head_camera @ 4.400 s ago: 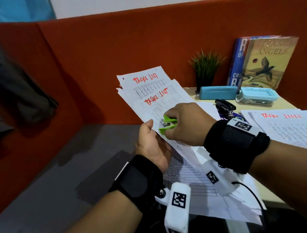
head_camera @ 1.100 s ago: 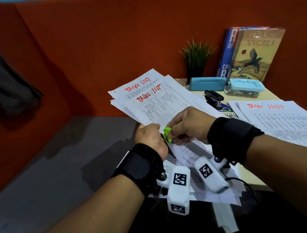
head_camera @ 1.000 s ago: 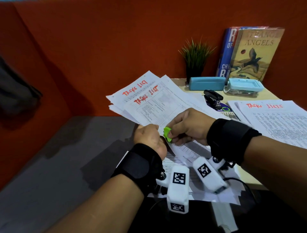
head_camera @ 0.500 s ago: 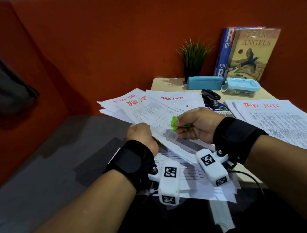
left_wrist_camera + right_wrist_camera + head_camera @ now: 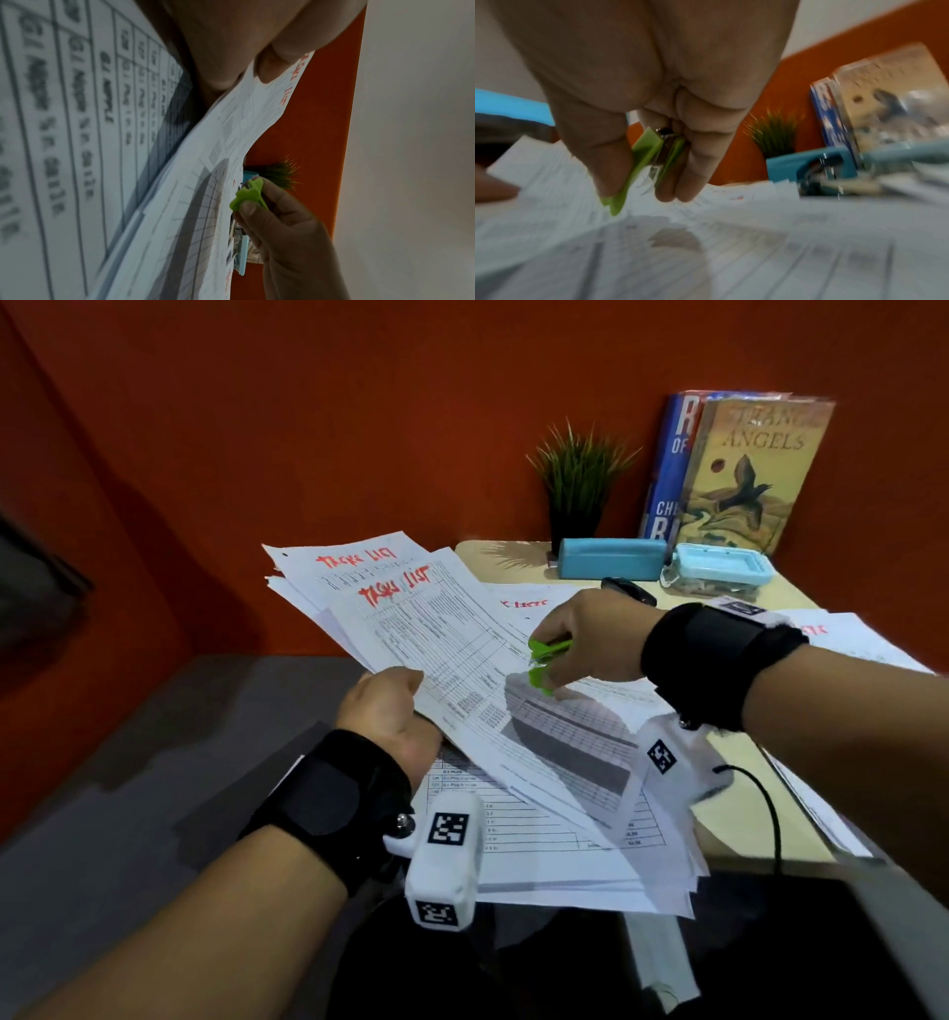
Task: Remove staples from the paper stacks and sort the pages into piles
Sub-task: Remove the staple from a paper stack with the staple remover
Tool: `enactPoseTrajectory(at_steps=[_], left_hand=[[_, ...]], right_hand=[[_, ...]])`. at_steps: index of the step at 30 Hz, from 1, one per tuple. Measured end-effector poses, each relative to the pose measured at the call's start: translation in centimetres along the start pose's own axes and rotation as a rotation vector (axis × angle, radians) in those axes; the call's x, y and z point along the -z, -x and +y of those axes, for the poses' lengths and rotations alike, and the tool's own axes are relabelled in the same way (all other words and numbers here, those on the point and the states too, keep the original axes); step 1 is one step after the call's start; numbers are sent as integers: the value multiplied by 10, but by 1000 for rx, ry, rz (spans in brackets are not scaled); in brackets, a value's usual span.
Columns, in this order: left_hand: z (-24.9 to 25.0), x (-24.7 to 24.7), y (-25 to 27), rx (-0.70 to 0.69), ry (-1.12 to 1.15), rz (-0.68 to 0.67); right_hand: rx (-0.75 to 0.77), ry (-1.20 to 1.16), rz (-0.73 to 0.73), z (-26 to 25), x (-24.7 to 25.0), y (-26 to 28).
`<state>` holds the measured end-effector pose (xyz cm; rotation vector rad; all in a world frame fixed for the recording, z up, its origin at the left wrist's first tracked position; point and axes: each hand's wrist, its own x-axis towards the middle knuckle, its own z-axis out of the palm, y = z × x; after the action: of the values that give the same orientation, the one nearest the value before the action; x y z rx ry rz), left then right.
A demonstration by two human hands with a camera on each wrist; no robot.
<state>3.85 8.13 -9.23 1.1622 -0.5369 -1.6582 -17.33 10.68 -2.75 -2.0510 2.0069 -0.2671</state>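
Presently the fanned white stack of printed task-list sheets hangs above the beige desk, left hand gripping its near edge; a slack grip could spill it onto the loose pages below. Right hand pinches the small lime-green plastic staple remover just off the paper; a freed staple may drop unseen.

My pale desk carries a potted plant; beside it stand two books, a blue case, a lidded box, and sheets of paper nearer me.
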Motion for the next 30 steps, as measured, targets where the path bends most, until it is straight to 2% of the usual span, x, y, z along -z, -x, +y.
enactPoseTrajectory(at_steps=[1,3,6,9,13,15,17,18,20,23,25,27,29,30], left_hand=[[0,2,-1,4,21,-4],[4,2,5,12,39,-19],[7,2,7,2,19,-70],[7,6,2,-7,40,-100],[11,11,-2,-12,37,-111],[16,15,-5,-1,46,-121],[22,20,-7,3,28,-148],[26,21,-8,3,19,-180],[34,24,-7,-4,11,-238],[45,27,-8,-16,7,-266],[51,29,-10,-24,30,-277],[54,29,-12,-25,45,-280],[55,26,-11,-30,50,-289],[55,26,-11,-35,55,-291]], right_hand=[[55,137,18,-2,2,0],[140,256,33,-3,6,0],[189,294,12,-4,12,3],[195,228,59,-5,16,8],[14,122,135,5,22,8],[-183,74,171,24,26,3],[-392,-63,122,46,28,2],[-447,-93,86,54,29,4],[-485,-1,19,66,27,9],[-423,376,-102,67,19,10],[-398,454,-147,61,19,14],[-392,505,-70,54,28,15],[-351,449,165,52,45,9],[-304,328,267,49,54,4]])
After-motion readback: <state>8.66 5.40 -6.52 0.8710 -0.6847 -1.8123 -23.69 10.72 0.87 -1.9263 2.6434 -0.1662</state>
